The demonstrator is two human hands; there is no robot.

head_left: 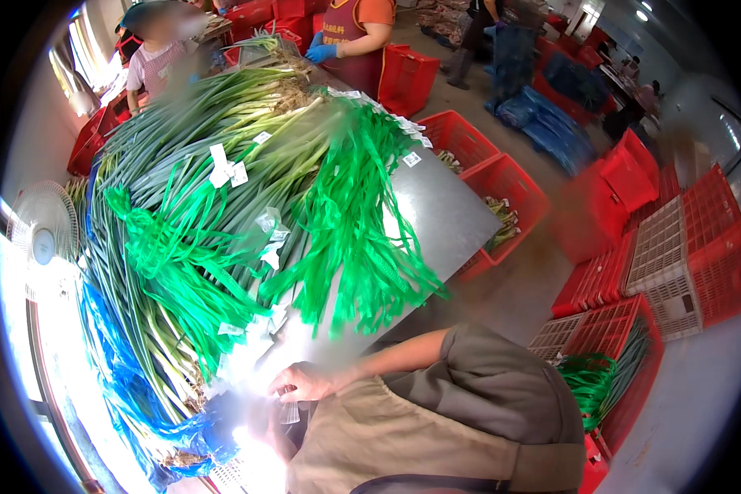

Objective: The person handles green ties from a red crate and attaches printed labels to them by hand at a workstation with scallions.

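My right hand (306, 384) is at the near edge of the metal table (449, 218), in front of my apron (387, 436). Its fingers are closed on a small pale, translucent strip (290, 412) whose kind I cannot make out. My left hand (278, 440) is just below it, mostly washed out by glare, so its fingers do not show. Beyond my hands lie two bunches of green mesh netting, a left bunch (160, 243) and a right bunch (350, 206), with white tags (221, 166) among them. Under the netting spreads a big heap of long green onions (181, 123).
Blue plastic sheeting (128, 370) hangs along the left edge. Red crates (506, 185) stand right of the table; a near-right crate (634, 387) holds onions and green netting. A white fan (43, 239) is at left. Across the table are a co-worker (160, 62) and a blue-gloved person (358, 41).
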